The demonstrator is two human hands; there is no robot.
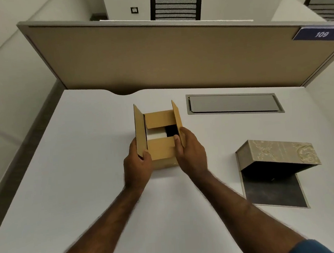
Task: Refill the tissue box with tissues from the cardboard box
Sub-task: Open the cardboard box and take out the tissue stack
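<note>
A small brown cardboard box (163,153) stands on the white desk, its top flaps partly raised. Through the gap between the flaps I see white tissues (156,134) on the left and a dark space on the right. My left hand (137,165) grips the upright left flap at its near corner. My right hand (191,152) holds the right flap, thumb lying on the near inner flap. The tissue box (280,153), beige with an ornate pattern, lies to the right, tipped open with its dark inside and base panel showing.
A grey cable hatch (233,103) is set into the desk (76,173) behind and right of the cardboard box. A tan partition (156,55) closes the desk's far edge. Black chairs stand beyond it.
</note>
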